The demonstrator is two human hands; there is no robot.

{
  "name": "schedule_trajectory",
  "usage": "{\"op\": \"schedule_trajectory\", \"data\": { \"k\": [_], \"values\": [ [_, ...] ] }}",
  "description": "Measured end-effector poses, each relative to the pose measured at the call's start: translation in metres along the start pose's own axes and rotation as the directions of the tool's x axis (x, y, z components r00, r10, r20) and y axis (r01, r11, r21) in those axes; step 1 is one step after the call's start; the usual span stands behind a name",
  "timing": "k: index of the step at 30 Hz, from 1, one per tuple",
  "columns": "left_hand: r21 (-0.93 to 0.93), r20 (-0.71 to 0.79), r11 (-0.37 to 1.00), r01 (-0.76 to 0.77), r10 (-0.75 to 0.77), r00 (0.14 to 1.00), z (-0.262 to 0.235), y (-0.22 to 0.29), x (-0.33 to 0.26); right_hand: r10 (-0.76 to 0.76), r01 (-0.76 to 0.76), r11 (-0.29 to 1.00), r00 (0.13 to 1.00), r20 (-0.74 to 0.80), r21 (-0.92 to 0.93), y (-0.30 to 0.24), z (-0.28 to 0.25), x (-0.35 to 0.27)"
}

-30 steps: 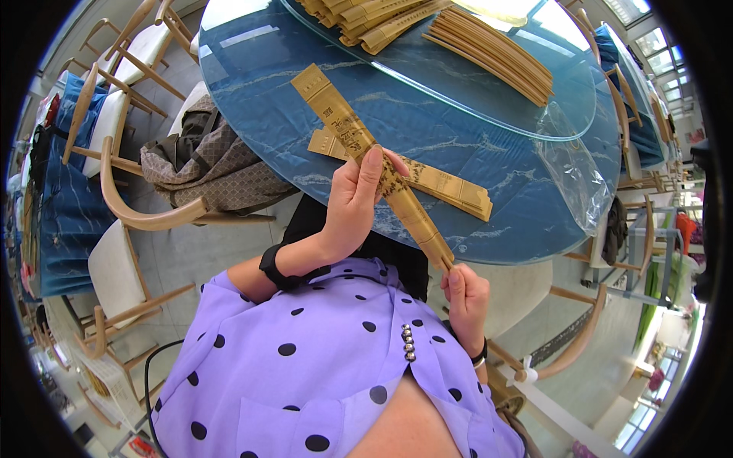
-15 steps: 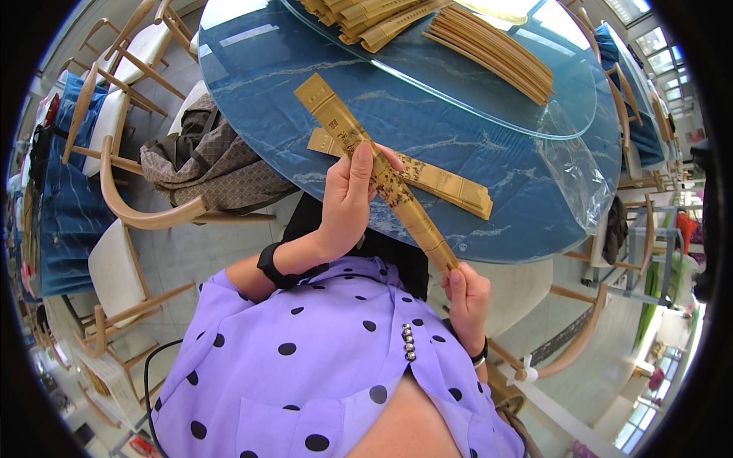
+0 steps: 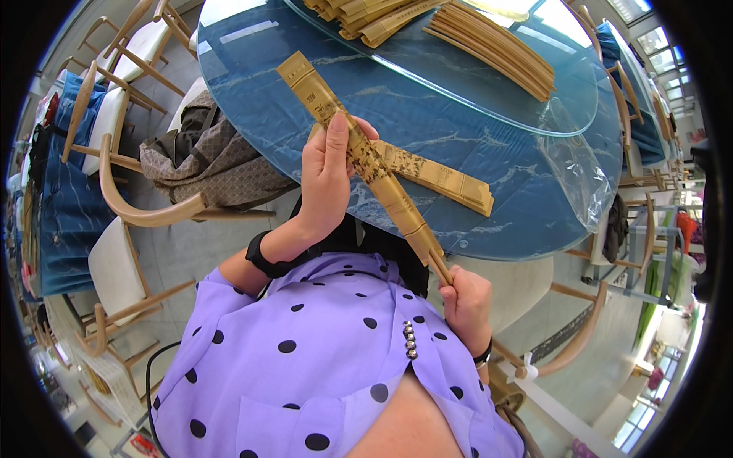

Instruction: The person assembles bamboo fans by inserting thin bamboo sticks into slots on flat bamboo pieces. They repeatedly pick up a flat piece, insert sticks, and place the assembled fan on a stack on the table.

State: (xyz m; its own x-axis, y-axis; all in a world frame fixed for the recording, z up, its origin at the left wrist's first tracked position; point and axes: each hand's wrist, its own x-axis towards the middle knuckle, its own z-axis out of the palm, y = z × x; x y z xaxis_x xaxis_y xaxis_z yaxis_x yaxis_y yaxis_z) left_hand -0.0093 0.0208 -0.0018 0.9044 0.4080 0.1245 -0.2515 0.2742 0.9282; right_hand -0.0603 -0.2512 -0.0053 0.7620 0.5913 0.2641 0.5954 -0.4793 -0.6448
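Note:
My left hand [image 3: 324,172] is closed around a long gold paper chopstick sleeve [image 3: 393,198] with dark printed patterns, its thumb lying along the top. The sleeve slants from upper left to lower right over the table's near edge. From its lower end stick out the brown ends of chopsticks [image 3: 440,266]. My right hand [image 3: 467,301] is closed at those ends, its fingers curled and partly hidden. Beneath the held sleeve, a small stack of similar gold sleeves [image 3: 447,183] lies on the table, partly covered by my left hand and the sleeve.
On the glass turntable [image 3: 427,90] of the blue marbled round table [image 3: 252,99] lie a pile of gold sleeves [image 3: 366,19] and a row of brown chopsticks [image 3: 492,49]. A clear plastic bag [image 3: 576,179] hangs at the right edge. A patterned bag [image 3: 210,164] rests on a chair.
My left hand and the sleeve have moved up and to the left. My right hand has shifted slightly right and down, and chopstick ends now show between it and the sleeve.

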Motion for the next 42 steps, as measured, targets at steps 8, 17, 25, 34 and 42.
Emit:
{"op": "schedule_trajectory", "data": {
  "k": [8,17,25,34,42],
  "values": [
    [0.035,-0.066,0.997,0.062,-0.06,0.996,-0.003,-0.006,0.003,-0.065,0.056,0.968,0.997,-0.03,-0.243,-0.001,0.003,0.002],
    [-0.005,-0.071,0.993,0.118,-0.119,0.99,0.004,-0.011,0.003,-0.099,0.071,0.972,0.988,-0.116,-0.223,0.004,0.01,0.006],
    [-0.003,-0.025,0.993,0.118,-0.118,0.993,0.007,-0.013,-0.004,-0.088,0.055,0.967,0.989,-0.122,-0.249,0.0,0.008,0.012],
    [0.002,-0.013,0.993,0.116,-0.116,0.993,0.008,-0.004,0.0,-0.031,0.006,0.966,0.995,-0.093,-0.258,-0.002,0.013,0.016],
    [0.021,0.035,0.993,0.119,-0.12,0.992,0.012,-0.009,-0.01,-0.058,0.011,0.95,0.989,-0.139,-0.313,-0.001,0.015,0.013]
  ]
}}
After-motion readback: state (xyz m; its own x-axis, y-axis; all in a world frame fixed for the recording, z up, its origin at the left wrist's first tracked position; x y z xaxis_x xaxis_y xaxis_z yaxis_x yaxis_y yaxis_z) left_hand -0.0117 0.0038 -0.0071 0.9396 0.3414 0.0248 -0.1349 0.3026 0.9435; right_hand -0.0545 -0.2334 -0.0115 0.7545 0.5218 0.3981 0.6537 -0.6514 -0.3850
